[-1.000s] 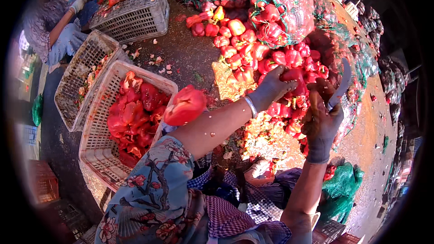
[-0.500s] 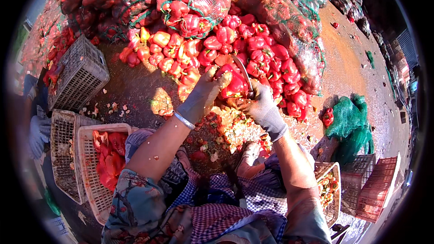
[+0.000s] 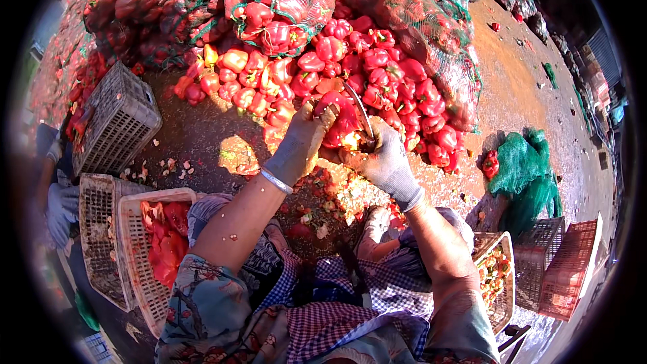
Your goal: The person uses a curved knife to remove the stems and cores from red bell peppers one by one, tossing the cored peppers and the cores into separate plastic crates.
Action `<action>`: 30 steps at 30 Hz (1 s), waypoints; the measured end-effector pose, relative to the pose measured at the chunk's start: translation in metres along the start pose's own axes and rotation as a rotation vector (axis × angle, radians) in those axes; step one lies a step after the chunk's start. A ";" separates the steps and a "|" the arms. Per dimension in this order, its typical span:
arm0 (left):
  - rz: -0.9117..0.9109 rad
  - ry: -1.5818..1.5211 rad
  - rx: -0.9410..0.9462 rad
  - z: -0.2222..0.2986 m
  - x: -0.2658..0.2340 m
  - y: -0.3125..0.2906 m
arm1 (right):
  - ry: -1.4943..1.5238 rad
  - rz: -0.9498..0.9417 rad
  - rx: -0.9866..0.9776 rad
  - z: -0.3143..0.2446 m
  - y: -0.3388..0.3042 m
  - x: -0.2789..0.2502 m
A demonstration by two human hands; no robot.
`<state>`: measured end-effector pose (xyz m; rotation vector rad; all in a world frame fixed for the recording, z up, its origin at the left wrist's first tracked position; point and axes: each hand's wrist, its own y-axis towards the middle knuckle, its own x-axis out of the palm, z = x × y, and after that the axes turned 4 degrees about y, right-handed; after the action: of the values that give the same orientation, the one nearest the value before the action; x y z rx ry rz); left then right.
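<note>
My left hand [image 3: 303,141], in a dirty grey glove, is closed around a red bell pepper [image 3: 339,118] held up in front of me. On the other side my right hand [image 3: 383,160], gloved as well, grips a knife by its handle, which the fingers mostly hide. The knife's curved blade [image 3: 361,110] rises along the pepper's right side. A pale yellowish patch shows at the pepper's lower right, close to my right fingers. Beyond both hands lies a heap of whole red peppers [image 3: 397,87].
Left of me, a pale crate [image 3: 145,266] contains red pepper pieces; a grey crate [image 3: 118,121] stands farther off. Scraps [image 3: 347,192] litter the ground near my feet. At right are a crate of trimmings [image 3: 495,283] and green netting [image 3: 522,178]. Full mesh sacks [image 3: 280,0] stand behind the heap.
The pale patch on the pepper's lower right now shows, where red skin faced me before. Both hands keep their hold, the blade still beside the pepper. The whole view has shifted slightly.
</note>
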<state>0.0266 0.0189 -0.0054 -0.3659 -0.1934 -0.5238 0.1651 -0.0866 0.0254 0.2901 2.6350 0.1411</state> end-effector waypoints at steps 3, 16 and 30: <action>0.020 0.114 0.145 -0.003 0.000 0.002 | 0.068 -0.011 0.063 0.009 0.003 0.004; -0.032 0.071 -0.008 0.005 -0.005 -0.001 | 0.094 0.000 -0.007 -0.013 0.000 0.006; 0.088 0.450 0.479 -0.008 0.003 0.001 | 0.846 0.088 0.440 0.014 -0.006 -0.001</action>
<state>0.0302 0.0151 -0.0119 0.2124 0.1338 -0.4439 0.1713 -0.0916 0.0125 0.5980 3.4789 -0.3795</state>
